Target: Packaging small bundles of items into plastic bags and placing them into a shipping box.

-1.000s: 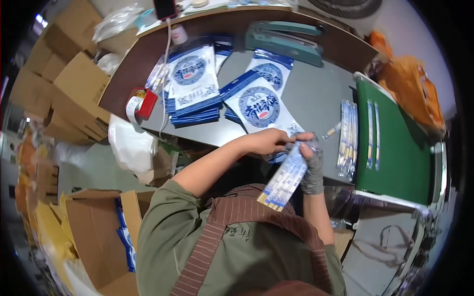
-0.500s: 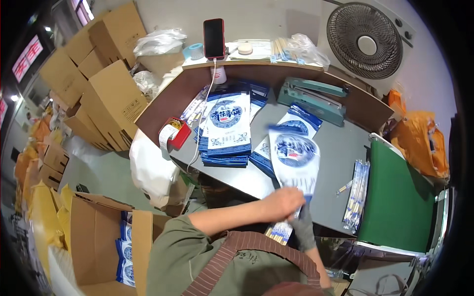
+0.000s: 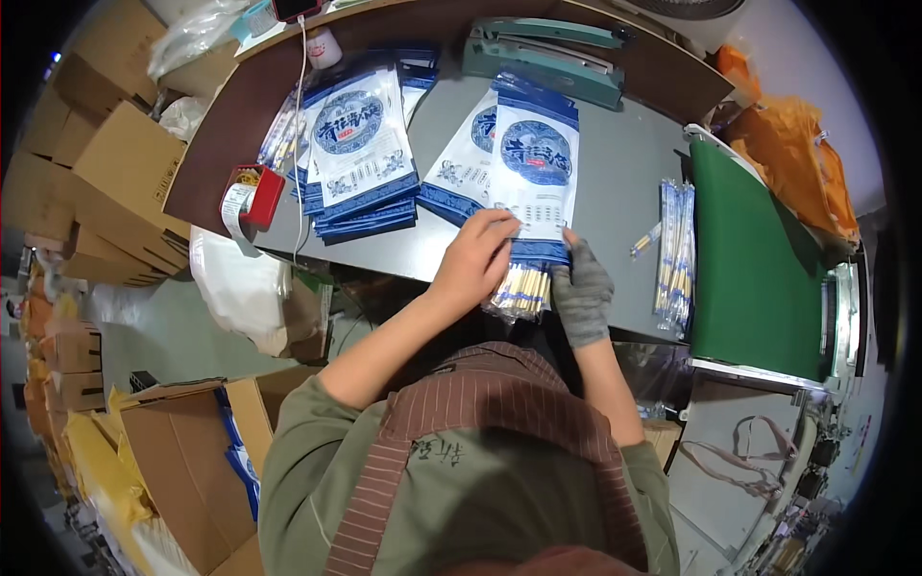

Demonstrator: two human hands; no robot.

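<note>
The grey tabletop carries a stack of blue-and-white pouches at its left and more pouches near the middle. A teal heat sealer lies along the far edge. Clear-wrapped stick packs rest by the green mat, and a red tape dispenser sits at the left edge.

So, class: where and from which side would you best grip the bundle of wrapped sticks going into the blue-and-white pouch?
Probably the bundle by its protruding near end, from the person's side: its far end is inside the pouch, between the left hand and gloved right hand.
</note>
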